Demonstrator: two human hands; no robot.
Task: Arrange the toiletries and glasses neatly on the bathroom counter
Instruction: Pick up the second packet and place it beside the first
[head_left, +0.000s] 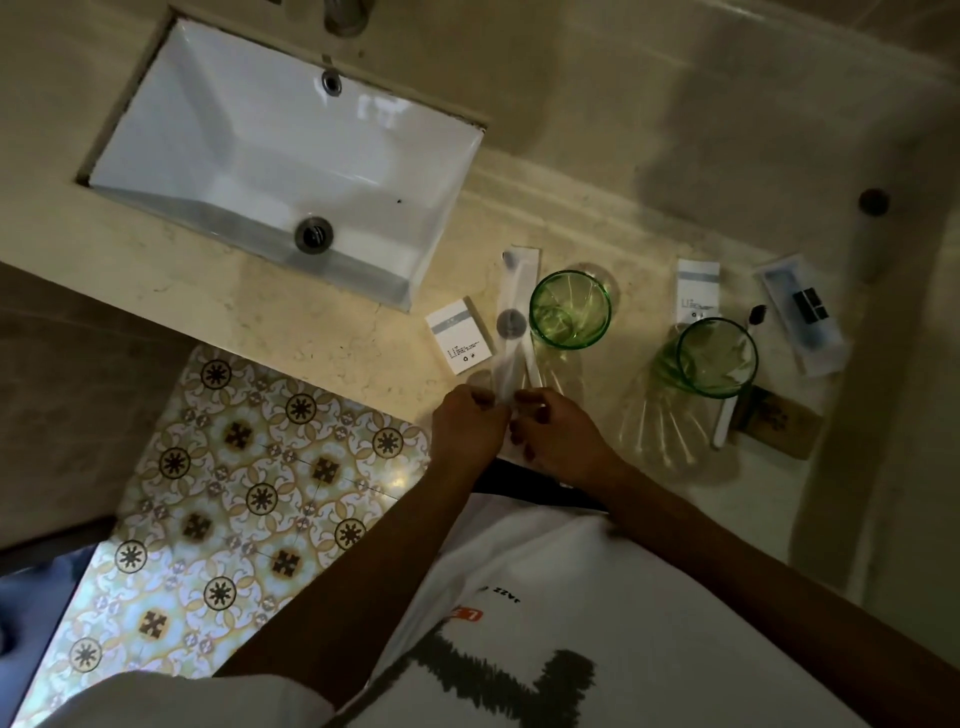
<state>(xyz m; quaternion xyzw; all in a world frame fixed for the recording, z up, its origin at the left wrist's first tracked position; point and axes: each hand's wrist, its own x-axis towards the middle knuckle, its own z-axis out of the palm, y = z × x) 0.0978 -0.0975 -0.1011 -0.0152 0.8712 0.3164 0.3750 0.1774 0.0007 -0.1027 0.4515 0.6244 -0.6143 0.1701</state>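
Note:
A long clear wrapper (511, 322) holding a white toothbrush lies on the beige counter (363, 338), right of the sink. My left hand (465, 428) and my right hand (556, 441) both pinch its near end at the counter's front edge. A green glass (570, 309) stands just right of the wrapper. A second green glass (714, 358) stands further right with a white toothbrush (727, 415) leaning in it. A small white box (460, 336) lies left of the wrapper. Another white box (697, 293) lies behind the second glass.
The white sink basin (234, 135) takes up the counter's left part. A clear packaged item (805, 319) and a brown card (776, 421) lie at the far right. Patterned floor tiles (234, 493) show below the counter edge. A wall (909, 364) rises on the right.

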